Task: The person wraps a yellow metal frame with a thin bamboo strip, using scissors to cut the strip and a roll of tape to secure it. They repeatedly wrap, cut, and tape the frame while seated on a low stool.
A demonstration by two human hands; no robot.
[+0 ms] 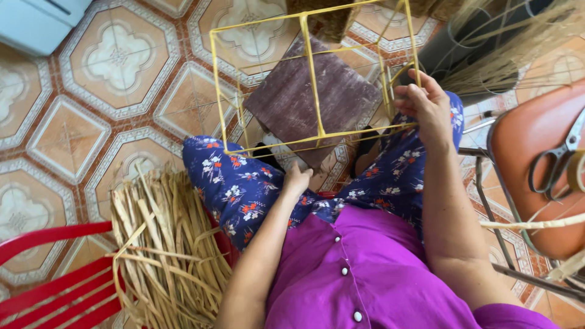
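Patterned floor tiles (119, 58) in terracotta, cream and grey are spreading out beneath us as we are sitting with our flowered blue trousers (244, 189) and purple buttoned shirt (359, 268) filling the lower view. Largest among the working things, the yellow frame (314, 79) is resting across our knees and tilting away from us: it is a box-shaped skeleton of thin, smooth wrapped rods, and as far as we can judge it is standing completely bare, with no weaving filling any side yet, so nearly all of the covering is remaining to be done. Through its open bars a dark, flat square board (311, 100) is showing on the floor. At our left, a thick bundle of dry straw-coloured strips (167, 244), flat, fibrous and curling, is lying over a red slatted chair (55, 280); more pale fibres (512, 55) are fanning out at upper right. An orange-brown seat (536, 158) at our right is carrying metal scissors (557, 161). Our right hand (429, 109) is closing around the frame's near right corner, fingers curled over the rod, seemingly pinching a thin strand there too. Our left hand (297, 181) is resting loosely curled on our left thigh just under the frame's lower bar; we cannot tell whether it is gripping anything.
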